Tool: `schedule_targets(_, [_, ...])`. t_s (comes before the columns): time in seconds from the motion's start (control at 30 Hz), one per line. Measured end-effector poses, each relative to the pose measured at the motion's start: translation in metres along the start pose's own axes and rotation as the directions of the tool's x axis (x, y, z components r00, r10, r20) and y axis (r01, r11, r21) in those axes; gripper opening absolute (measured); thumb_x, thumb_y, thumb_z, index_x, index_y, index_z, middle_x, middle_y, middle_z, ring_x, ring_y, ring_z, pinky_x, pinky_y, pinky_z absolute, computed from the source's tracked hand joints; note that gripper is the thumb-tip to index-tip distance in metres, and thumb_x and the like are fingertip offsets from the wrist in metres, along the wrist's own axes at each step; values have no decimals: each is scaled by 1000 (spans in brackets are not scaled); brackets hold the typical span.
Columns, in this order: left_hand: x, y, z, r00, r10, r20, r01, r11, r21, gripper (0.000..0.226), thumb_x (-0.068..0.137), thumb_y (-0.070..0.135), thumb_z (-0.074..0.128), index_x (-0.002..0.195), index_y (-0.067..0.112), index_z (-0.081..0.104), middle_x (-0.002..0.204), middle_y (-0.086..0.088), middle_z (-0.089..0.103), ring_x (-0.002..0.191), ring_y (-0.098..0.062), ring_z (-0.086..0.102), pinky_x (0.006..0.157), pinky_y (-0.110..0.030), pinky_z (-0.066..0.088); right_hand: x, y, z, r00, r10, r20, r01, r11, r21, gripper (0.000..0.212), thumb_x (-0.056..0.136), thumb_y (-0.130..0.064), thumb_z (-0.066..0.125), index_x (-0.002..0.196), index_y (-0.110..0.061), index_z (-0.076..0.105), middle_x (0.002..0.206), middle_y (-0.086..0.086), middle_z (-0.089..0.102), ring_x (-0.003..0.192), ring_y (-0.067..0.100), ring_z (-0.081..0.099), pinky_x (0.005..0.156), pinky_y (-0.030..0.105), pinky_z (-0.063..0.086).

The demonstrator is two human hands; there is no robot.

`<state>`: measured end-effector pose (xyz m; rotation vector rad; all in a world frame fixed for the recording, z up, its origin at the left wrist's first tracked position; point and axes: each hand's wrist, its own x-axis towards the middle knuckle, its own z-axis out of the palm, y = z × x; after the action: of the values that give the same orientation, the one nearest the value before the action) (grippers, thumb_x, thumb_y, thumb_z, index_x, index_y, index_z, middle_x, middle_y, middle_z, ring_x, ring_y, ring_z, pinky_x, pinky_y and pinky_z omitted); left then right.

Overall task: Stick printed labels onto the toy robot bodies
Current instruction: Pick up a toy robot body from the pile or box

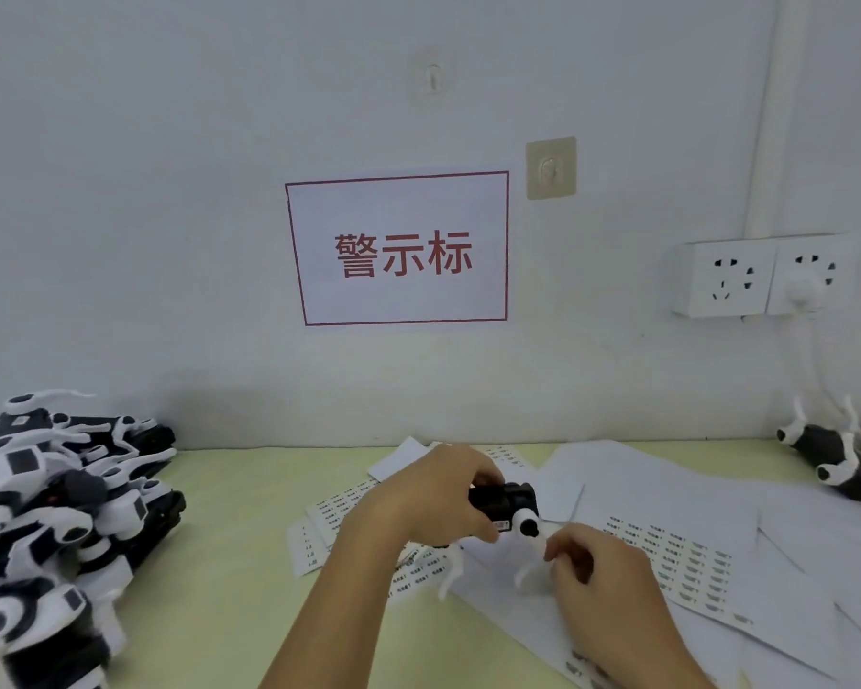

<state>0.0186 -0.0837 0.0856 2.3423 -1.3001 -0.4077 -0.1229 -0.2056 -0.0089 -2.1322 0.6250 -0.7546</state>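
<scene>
Mid-labelling here, by the look of it. Left hand (428, 494) wrapped over a black toy robot body (505, 502), fingers curled tight around the casing, holding it just above the label sheets (667, 554) at the middle of the pale green table (220, 564). White limbs (451, 571) of the toy dangling below the grip, one white joint with a dark hub facing out to the right. Small white label (502, 525) already showing on the lower edge of the body, right beside the left thumb — whether fully pressed flat, too blurred to tell. Right hand (575, 554) just beside the toy, fingers bunched narrow, resting over the printed sheet; possibly pinching a fresh label or a white limb, but too small to call. Big heap of black-and-white toy robots (56, 514) stacked at the left edge, a single toy robot (831, 457) lying well apart at the far right, near the wall. Red-framed sign (398, 248) on the wall straight ahead. Likely next: a firm rub along the label to seat the edges, then the body set aside and another taken up from the pile. Steady grip needed, with square alignment before any contact of the adhesive.
</scene>
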Motion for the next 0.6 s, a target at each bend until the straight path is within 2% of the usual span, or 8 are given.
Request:
schedule_targets(0.1, [-1,2,-2,998,46,36,-46,999,22,22,90,15,69,113,17,68,105,-1,66,86,-24,61,76,-36,51,-2,2,-1,1000,-4,-13,4,1000,27,30,85,-2,59,72,-29,66,66,-14,66,63,3,58,58,12,44])
schedule_targets(0.23, [5,2,1,998,46,48,-49,998,48,17,96,11,60,112,12,67,89,2,60,75,-17,54,68,-31,43,-2,1,-3,1000,14,0,-14,998,69,30,89,-4,58,88,-33,65,72,-7,68,66,4,61,55,13,44])
schedule_targets(0.27, [6,3,2,998,36,48,-39,998,51,22,98,12,58,118,13,66,97,3,63,83,-19,58,72,-32,45,-2,0,-4,1000,13,7,-14,996,83,33,90,-4,58,96,-36,64,79,-9,69,72,1,63,59,12,45])
schedule_targets(0.33, [6,2,5,999,-7,49,5,999,40,40,101,18,56,141,23,53,132,4,60,111,-22,59,88,-34,47,-3,-3,-4,999,-2,35,-2,994,113,46,90,-3,57,114,-42,57,104,-19,65,90,-5,62,69,12,44])
schedule_targets(0.4, [7,1,8,997,-26,72,25,1000,14,45,102,22,55,146,27,44,143,2,54,111,-22,57,85,-31,48,-5,-6,-5,997,-23,73,12,988,151,58,90,-3,57,125,-48,50,118,-28,58,103,-10,57,75,12,44])
schedule_targets(0.47, [10,1,12,996,-19,89,17,1000,18,35,102,25,56,137,26,49,140,0,56,111,-21,58,85,-32,49,-6,-8,-6,992,-45,115,23,982,187,59,91,-4,57,125,-51,51,115,-33,61,105,-14,56,72,12,47])
schedule_targets(0.6, [13,1,17,998,8,62,-8,1000,6,25,100,26,59,125,28,59,129,4,62,113,-17,60,93,-33,50,-6,-10,-7,989,-68,134,37,976,216,52,89,0,55,118,-42,61,99,-24,71,92,-1,66,69,13,50])
